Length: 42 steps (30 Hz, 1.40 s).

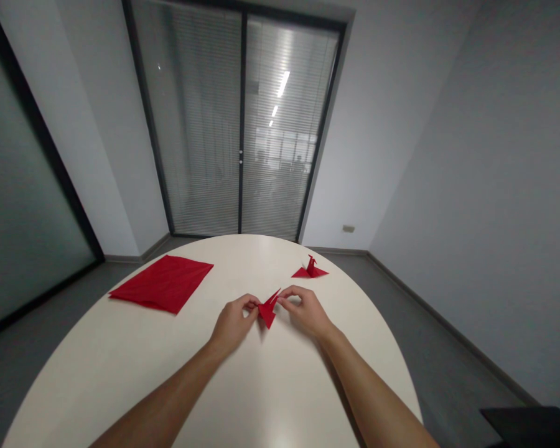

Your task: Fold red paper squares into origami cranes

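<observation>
A small folded red paper crane [267,311] is held between my hands, just above the middle of the table. My left hand [236,322] pinches its left side between thumb and fingers. On the other side, my right hand [305,307] has thumb and index finger closed at the crane's right edge, near its thin upright points. Beyond my right hand, a finished-looking red paper crane [310,269] stands on the table with its wings spread.
The round white table [261,398] fills the foreground. Red paper sheets [163,283] lie flat at its left side. A dark object [532,426] shows at the lower right corner. Glass doors with blinds [242,124] stand beyond the table.
</observation>
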Each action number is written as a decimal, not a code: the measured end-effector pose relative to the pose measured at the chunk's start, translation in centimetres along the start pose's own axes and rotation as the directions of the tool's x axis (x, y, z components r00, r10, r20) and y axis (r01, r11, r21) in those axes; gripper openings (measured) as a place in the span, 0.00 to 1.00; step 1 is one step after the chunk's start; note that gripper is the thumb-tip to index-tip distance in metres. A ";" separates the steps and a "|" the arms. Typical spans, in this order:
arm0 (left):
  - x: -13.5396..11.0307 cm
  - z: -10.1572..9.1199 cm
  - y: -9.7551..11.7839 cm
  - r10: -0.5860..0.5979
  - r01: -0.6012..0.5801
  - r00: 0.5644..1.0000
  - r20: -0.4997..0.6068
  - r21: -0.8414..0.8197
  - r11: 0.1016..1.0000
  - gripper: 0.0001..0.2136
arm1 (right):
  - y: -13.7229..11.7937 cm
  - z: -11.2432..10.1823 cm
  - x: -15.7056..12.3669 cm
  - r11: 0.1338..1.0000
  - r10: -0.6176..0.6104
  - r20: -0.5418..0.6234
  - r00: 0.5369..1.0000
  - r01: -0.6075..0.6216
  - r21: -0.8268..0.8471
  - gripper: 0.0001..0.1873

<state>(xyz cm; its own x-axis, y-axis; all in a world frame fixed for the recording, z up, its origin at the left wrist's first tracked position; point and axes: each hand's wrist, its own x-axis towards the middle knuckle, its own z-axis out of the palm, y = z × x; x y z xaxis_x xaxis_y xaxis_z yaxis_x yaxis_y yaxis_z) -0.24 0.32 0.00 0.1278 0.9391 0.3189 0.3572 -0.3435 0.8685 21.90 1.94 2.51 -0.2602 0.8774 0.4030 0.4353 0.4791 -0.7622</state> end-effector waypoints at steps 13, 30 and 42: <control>0.0 0.0 0.1 0.004 -0.003 1.000 0.024 -0.028 1.000 0.07 | 0.6 0.5 0.1 0.978 0.109 -0.022 0.994 -0.103 0.184 0.20; -0.1 0.1 0.2 0.013 -0.013 1.000 -0.003 -0.046 0.999 0.07 | 0.8 0.6 0.2 0.968 0.125 -0.038 0.991 -0.113 0.225 0.20; -0.2 -0.2 1.1 0.085 -0.087 0.996 0.029 0.056 0.995 0.07 | -0.1 0.8 0.2 0.998 -0.005 -0.088 0.996 0.010 0.056 0.13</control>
<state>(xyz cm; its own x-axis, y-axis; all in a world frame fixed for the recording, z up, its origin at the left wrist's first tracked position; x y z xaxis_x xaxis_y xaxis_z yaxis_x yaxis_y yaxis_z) -0.04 -0.24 0.91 0.1848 0.9062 0.3803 0.3957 -0.4228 0.8153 21.17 2.04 2.26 -0.1860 0.8735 0.4500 0.3841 0.4862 -0.7849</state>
